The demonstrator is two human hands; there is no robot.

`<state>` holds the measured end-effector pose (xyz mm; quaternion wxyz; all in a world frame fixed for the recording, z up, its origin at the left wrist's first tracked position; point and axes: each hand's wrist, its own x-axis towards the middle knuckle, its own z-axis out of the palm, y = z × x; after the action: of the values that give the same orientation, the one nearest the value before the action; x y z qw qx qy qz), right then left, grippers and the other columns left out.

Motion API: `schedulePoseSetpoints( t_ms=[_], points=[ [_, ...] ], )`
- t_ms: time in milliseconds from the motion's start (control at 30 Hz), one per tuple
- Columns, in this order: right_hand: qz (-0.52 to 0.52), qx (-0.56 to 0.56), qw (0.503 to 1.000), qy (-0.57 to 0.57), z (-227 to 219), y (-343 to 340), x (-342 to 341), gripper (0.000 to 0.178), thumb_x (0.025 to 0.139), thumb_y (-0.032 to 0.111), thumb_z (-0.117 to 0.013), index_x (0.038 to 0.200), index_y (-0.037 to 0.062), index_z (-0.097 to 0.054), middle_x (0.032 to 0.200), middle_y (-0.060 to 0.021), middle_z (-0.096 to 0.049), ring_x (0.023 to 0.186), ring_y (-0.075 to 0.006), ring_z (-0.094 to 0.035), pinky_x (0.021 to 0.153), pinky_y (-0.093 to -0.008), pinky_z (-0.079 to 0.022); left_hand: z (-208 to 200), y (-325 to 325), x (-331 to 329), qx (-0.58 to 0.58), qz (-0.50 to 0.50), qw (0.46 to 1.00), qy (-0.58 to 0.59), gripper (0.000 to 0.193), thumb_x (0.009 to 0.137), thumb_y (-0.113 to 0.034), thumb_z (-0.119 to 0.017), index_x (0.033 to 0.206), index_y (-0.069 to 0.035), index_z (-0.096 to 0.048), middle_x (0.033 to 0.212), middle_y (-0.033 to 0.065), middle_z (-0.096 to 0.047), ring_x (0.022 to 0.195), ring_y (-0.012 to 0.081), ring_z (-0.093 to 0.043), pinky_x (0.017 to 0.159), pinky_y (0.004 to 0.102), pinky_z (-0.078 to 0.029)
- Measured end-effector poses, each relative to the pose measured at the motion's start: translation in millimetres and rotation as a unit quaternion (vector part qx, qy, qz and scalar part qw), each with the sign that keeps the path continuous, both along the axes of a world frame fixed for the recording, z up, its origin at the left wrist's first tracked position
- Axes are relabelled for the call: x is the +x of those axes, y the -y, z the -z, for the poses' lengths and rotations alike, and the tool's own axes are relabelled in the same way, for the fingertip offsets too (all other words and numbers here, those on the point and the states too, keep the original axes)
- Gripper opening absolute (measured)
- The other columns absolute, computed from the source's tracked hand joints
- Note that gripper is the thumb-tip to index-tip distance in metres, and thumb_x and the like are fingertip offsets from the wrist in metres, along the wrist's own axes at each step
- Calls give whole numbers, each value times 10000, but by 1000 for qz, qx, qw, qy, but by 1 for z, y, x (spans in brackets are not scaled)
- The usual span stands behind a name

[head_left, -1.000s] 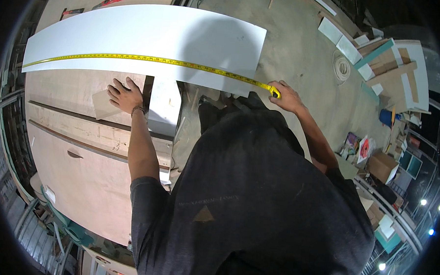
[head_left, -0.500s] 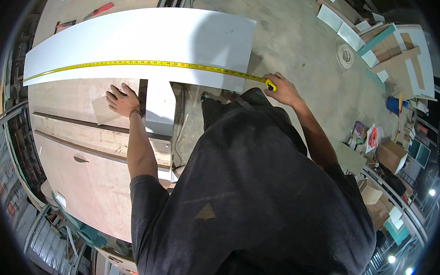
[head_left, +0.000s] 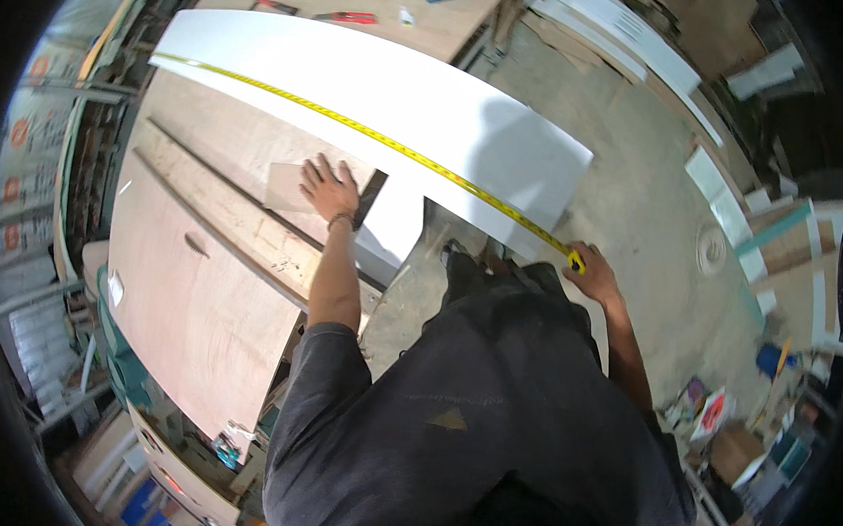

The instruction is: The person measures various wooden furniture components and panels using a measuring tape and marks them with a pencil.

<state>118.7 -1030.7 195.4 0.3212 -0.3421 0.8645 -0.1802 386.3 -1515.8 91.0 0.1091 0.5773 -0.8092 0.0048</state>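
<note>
In right grip [head_left: 594, 274], pinching the tape measure [head_left: 577, 261] just off the white panel [head_left: 382, 87], with left hand [head_left: 331, 193] spread over a thin sheet [head_left: 285, 188], could skew the blade [head_left: 389, 142] by tugging sideways.

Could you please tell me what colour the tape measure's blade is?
The tape measure's blade is yellow with dark markings, seen best in the head view.

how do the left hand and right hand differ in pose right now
The left hand has its fingers spread, palm down, partly over a small thin sheet; the right hand is curled around the case of the yellow tape measure. The left hand is over the wooden surface, while the right hand is beyond the white panel's end, above the floor. Both are bare.
</note>
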Motion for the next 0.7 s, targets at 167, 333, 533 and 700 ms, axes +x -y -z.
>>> schedulePoseSetpoints(
  t_ms=[167,333,533,700],
  points=[
    [-19,0,1000,4,-2,15,-1,561,762,267,-747,1267,142,-536,1087,-166,-592,1039,-370,-600,876,-452,-502,-3,3,3,3,-3,1000,-14,690,996,-546,-315,1526,-105,-346,1585,224,-262,1488,380,-186,1197,559,-103],
    [-35,5,999,1,-4,22,0,546,764,296,-745,1238,110,-546,1055,-176,-588,1011,-376,-601,857,-458,-498,-11,0,1,38,-7,999,-7,697,1002,-553,-289,1542,-113,-309,1602,206,-227,1505,351,-137,1205,546,-74],
    [-38,-21,999,2,-10,29,2,548,755,302,-762,1221,91,-568,1005,-170,-598,950,-345,-609,826,-428,-495,-7,2,9,55,-5,998,-24,713,992,-571,-312,1547,-123,-293,1603,210,-216,1503,361,-131,1199,560,-84],
    [-38,-53,998,-14,3,25,0,550,752,293,-773,1218,79,-575,1000,-174,-611,964,-341,-615,842,-426,-495,-13,6,6,63,2,998,-11,701,997,-559,-328,1544,-121,-305,1611,201,-200,1504,355,-132,1201,549,-91]
  ],
)
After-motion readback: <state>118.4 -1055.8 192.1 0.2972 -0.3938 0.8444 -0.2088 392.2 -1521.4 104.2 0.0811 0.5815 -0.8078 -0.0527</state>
